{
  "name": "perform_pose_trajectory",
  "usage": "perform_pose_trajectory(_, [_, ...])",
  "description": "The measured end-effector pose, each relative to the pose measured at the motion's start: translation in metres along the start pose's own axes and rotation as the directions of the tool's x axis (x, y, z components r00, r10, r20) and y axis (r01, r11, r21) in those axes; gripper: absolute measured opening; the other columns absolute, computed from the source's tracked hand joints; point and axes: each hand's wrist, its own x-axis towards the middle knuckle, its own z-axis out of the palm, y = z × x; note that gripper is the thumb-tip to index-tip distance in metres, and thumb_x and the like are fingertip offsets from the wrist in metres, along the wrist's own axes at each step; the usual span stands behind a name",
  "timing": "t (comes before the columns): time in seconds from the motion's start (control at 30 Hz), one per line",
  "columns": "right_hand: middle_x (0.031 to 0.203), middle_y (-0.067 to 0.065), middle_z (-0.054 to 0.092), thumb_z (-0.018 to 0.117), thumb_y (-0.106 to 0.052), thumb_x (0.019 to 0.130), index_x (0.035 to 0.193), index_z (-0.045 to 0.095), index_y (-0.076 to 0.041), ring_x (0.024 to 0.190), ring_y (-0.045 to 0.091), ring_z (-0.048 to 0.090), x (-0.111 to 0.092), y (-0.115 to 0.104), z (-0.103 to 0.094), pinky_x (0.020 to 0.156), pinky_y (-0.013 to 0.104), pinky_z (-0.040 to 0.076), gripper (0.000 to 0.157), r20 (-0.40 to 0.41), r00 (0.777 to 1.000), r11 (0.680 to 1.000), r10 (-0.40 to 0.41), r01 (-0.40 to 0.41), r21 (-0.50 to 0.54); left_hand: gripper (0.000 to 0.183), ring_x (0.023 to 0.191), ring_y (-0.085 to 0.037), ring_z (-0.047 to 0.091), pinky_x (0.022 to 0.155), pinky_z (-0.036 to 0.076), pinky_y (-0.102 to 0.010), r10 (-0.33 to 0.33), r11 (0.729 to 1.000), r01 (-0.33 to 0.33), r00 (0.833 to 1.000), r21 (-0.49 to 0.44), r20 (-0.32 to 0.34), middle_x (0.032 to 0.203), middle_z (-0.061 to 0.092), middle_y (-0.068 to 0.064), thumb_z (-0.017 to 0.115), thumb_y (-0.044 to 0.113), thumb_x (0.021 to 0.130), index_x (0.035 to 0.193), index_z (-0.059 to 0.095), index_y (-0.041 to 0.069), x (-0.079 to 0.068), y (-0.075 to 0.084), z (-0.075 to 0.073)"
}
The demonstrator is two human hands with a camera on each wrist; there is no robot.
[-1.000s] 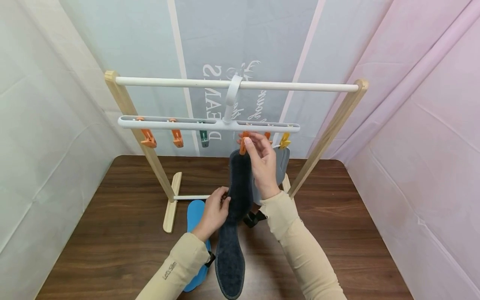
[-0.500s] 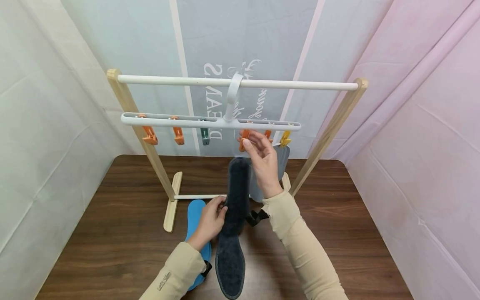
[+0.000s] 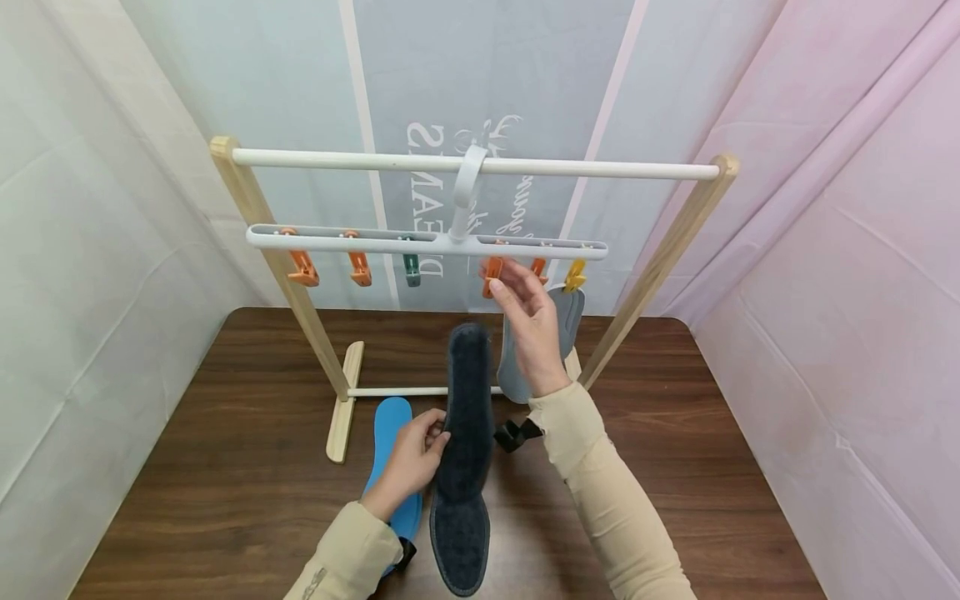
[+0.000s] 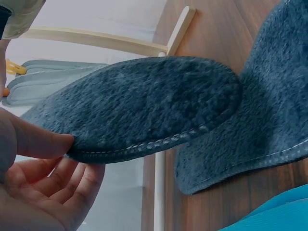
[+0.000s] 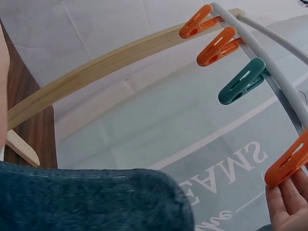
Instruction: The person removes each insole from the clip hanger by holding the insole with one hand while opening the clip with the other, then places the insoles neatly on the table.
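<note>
My left hand [image 3: 411, 454] pinches the side edge of a dark, fuzzy insole [image 3: 470, 400] between thumb and fingers. A second dark insole [image 3: 460, 550] lies on the table beneath, partly covered by the first. My right hand [image 3: 534, 325] pinches an orange clip [image 3: 492, 277] on the white hanger [image 3: 345, 242]. The held insole's top end is below that clip and apart from it. In the right wrist view, the fingers sit behind the orange clip [image 5: 290, 161]. Grey insoles [image 3: 567, 317] hang to the right, partly hidden by my right hand.
Two orange clips [image 3: 360, 268] and a green clip [image 3: 412, 270] hang on the hanger's left half. A yellow clip [image 3: 574, 275] holds a grey insole. A wooden rack [image 3: 656, 275] carries the hanger. Blue insoles [image 3: 392, 429] lie on the table beside my left forearm.
The dark insole has come away from the orange clip and moved down and slightly left with my left hand. My right hand stays at the clip.
</note>
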Motion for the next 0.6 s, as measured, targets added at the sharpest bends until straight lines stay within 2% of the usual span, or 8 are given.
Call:
perform_pose_trajectory(0.3, [0.136, 0.005, 0.051, 0.055, -0.015, 0.098, 0.138, 0.049, -0.006, 0.122, 0.014, 0.050, -0.003, 0.003, -0.003, 0.106, 0.033, 0.040, 0.042, -0.040, 0.997, 0.997, 0.065, -0.066, -0.040, 0.024, 0.081, -0.022, 0.057, 0.069, 0.049, -0.025, -0.042, 0.996, 0.048, 0.996, -0.073, 0.075, 0.097, 0.060, -0.015, 0.055, -0.004, 0.093, 0.117, 0.056, -0.009, -0.009, -0.006, -0.002])
perform_pose_trajectory(0.5, [0.137, 0.010, 0.051, 0.053, -0.011, 0.098, 0.137, 0.049, -0.001, 0.117, 0.014, 0.054, -0.005, 0.006, -0.006, 0.104, 0.032, 0.043, 0.040, -0.028, 0.999, 0.999, 0.041, -0.041, -0.029, 0.024, 0.087, -0.025, 0.060, 0.073, 0.052, -0.026, -0.107, 0.987, 0.123, 0.982, -0.098, 0.153, 0.100, 0.060, -0.015, 0.055, -0.002, 0.093, 0.117, 0.056, -0.006, -0.013, -0.012, 0.000])
perform_pose_trajectory(0.6, [0.136, 0.008, 0.051, 0.053, -0.011, 0.098, 0.137, 0.049, -0.001, 0.116, 0.013, 0.055, -0.006, 0.007, -0.006, 0.104, 0.032, 0.043, 0.040, -0.024, 0.999, 0.999, 0.029, -0.029, -0.024, 0.025, 0.083, -0.024, 0.059, 0.070, 0.051, -0.027, -0.124, 0.982, 0.146, 0.977, -0.123, 0.171, 0.100, 0.060, -0.016, 0.057, -0.002, 0.092, 0.116, 0.055, -0.009, -0.015, -0.014, 0.000])
